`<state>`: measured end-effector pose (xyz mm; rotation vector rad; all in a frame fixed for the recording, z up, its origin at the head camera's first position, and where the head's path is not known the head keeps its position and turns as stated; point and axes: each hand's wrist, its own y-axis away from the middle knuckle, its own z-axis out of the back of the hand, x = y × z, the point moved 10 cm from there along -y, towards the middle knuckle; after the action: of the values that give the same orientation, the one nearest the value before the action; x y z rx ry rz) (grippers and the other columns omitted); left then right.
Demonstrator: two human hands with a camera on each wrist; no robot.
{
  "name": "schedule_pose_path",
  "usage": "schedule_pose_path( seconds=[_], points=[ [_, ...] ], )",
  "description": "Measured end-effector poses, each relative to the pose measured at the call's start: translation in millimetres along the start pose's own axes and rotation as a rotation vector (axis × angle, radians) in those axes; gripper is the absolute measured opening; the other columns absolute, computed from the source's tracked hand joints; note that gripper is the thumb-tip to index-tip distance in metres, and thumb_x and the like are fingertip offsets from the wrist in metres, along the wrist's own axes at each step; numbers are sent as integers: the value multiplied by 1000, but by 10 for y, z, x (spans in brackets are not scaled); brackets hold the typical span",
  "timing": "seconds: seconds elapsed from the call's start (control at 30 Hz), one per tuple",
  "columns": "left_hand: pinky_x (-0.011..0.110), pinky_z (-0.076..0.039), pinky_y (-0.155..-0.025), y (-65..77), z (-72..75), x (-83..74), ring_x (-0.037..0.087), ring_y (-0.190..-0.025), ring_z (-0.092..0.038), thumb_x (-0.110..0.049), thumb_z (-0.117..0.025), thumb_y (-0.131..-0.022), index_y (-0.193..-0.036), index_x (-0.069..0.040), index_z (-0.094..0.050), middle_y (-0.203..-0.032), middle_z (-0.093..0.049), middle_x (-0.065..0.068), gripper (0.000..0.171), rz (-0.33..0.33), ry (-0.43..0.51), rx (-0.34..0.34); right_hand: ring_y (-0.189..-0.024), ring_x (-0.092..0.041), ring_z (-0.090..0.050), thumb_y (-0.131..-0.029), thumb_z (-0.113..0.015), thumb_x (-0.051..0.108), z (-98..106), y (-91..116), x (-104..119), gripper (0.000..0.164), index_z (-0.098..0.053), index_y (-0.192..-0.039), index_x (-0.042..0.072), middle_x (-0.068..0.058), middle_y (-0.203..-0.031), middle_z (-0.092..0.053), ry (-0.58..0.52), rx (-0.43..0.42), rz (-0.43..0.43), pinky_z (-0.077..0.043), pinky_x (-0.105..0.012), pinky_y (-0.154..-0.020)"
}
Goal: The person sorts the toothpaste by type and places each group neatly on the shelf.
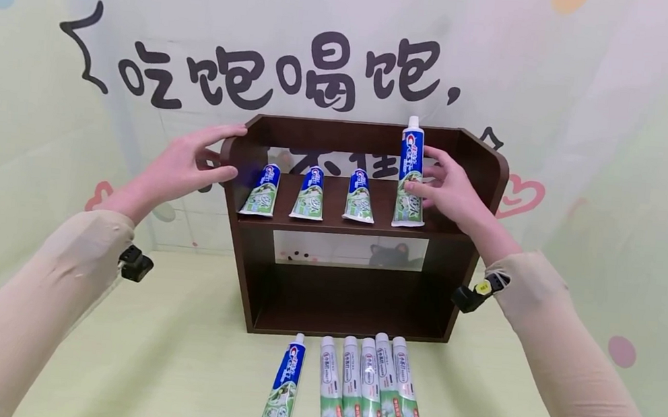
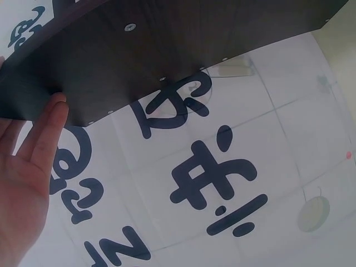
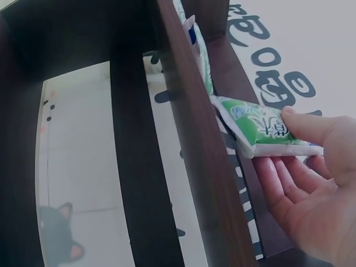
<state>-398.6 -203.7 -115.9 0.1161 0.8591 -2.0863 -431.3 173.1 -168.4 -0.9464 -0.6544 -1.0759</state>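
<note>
My right hand (image 1: 454,192) pinches a blue-and-green Crest toothpaste tube (image 1: 411,156) between thumb and fingers at the right of a dark brown shelf's (image 1: 344,229) upper board. This tube is cap up; in the right wrist view its flat crimped end (image 3: 283,150) faces the camera. To its left, three matching tubes lean back in a spaced row: a left one (image 1: 261,192), a middle one (image 1: 309,196) and a right one (image 1: 359,201). With fairly straight fingers, my left hand (image 1: 177,165) touches the shelf's left side panel (image 2: 111,61) near its top corner.
On the pale table (image 1: 180,327) before the shelf lies another blue-and-green Crest tube (image 1: 282,389). Beside it, several white-and-green toothpaste tubes (image 1: 371,397) lie close together, some overlapping. A printed backdrop (image 1: 603,126) hangs behind the shelf.
</note>
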Motion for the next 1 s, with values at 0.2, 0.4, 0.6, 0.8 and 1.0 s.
schedule_pose_path(
  seconds=[0.2, 0.4, 0.6, 0.8, 1.0],
  points=[
    [9, -52, -71, 5, 12, -11, 27, -101, -71, -19, -69, -92, -148, -25, -46, -156, -43, -3, 61, 1, -5, 0, -122, -31, -59, -93, -69, 19, -19, -24, -18, 84, -18, -158, 20, -16, -143, -51, 61, 30, 34, -57, -27, -84],
    [7, -52, -72, 9, 19, -21, 36, -103, -69, -19, -69, -92, -149, -23, -45, -157, -42, -1, 62, -1, -5, 1, -127, -33, -56, -93, -68, 20, -36, -37, -68, 87, -12, -160, 21, -17, -145, -48, 80, 64, 19, -56, -42, -95],
    [10, -52, -70, 12, 14, -18, 35, -102, -69, -19, -69, -92, -149, -23, -45, -157, -42, -1, 61, -5, -17, 2, -128, -36, -56, -93, -68, 24, -59, -50, -61, 89, -9, -160, 28, -18, -143, -49, 125, 116, 19, -55, -46, -98],
    [10, -53, -69, 13, 5, -11, 36, -103, -69, -18, -68, -92, -149, -20, -45, -157, -41, 0, 61, -10, -5, 12, -127, -35, -56, -94, -68, 25, -66, -40, -56, 91, -6, -160, 33, -18, -143, -47, 157, 185, 8, -57, -38, -93],
    [9, -52, -70, 3, -6, -1, 36, -102, -69, -18, -68, -92, -149, -21, -45, -157, -41, 0, 61, -19, 2, 8, -128, -36, -55, -93, -69, 21, -70, -47, -82, 94, -4, -160, 31, -19, -142, -46, 137, 205, -4, -57, -36, -91]
  ],
)
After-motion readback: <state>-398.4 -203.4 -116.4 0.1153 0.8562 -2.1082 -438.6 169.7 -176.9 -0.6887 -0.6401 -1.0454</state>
